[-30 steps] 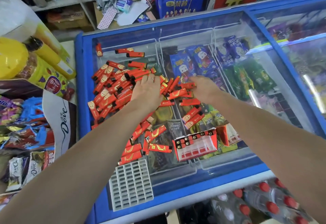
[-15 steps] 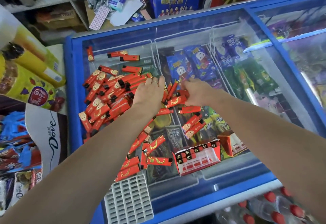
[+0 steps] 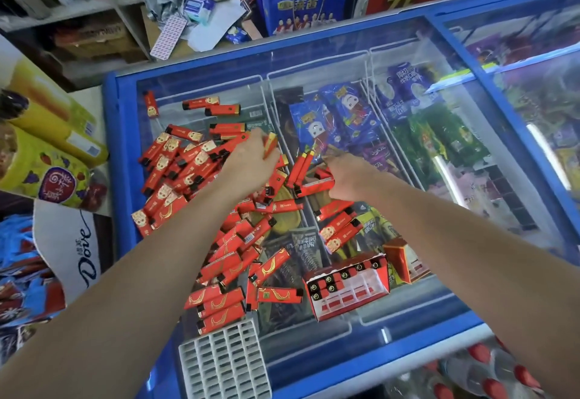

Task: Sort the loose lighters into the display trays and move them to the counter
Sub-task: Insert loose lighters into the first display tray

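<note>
Several loose red lighters [image 3: 185, 166] lie scattered over the glass lid of a blue chest freezer [image 3: 364, 91]. My left hand [image 3: 251, 160] reaches into the middle of the pile and grips a lighter at its fingertips. My right hand [image 3: 348, 175] lies just right of it, its fingers curled round a few lighters [image 3: 314, 185]. A red display tray [image 3: 348, 292] with a few lighters standing in its back rows sits near the front edge. A white grid tray [image 3: 226, 364] lies empty at the front left.
A small red box [image 3: 405, 260] stands beside the display tray. Snack bags and a Dove carton [image 3: 72, 241] crowd the left. Shelves and a blue bag [image 3: 301, 0] stand behind the freezer. Red-capped bottles [image 3: 489, 376] lie below the front edge.
Both hands have pushed further into the pile and drawn together. The right hand has gathered a few lighters, the left has picked one up. The camera has shifted right.
</note>
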